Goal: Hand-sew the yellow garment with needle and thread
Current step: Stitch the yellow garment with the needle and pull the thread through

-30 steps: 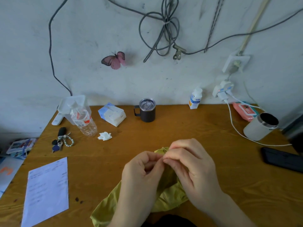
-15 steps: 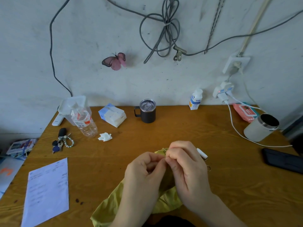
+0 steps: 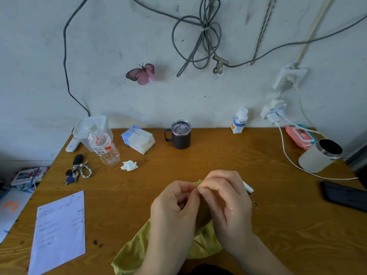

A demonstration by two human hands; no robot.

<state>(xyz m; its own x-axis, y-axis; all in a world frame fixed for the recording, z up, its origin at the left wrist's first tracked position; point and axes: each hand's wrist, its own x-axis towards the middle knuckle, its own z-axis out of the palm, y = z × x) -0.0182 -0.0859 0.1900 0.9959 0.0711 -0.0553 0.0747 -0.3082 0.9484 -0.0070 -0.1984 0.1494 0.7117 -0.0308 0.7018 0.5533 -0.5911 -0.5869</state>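
Yellow garment (image 3: 137,253) lies bunched at the near edge of the desk (image 3: 198,161), right of a paper sheet (image 3: 59,231) whose writing is unreadable. Left hand (image 3: 174,207) fingers pinch the garment's raised far fold; right hand (image 3: 226,201) fingers clamp the same fold, touching them. Both are equally near; no needle shows.
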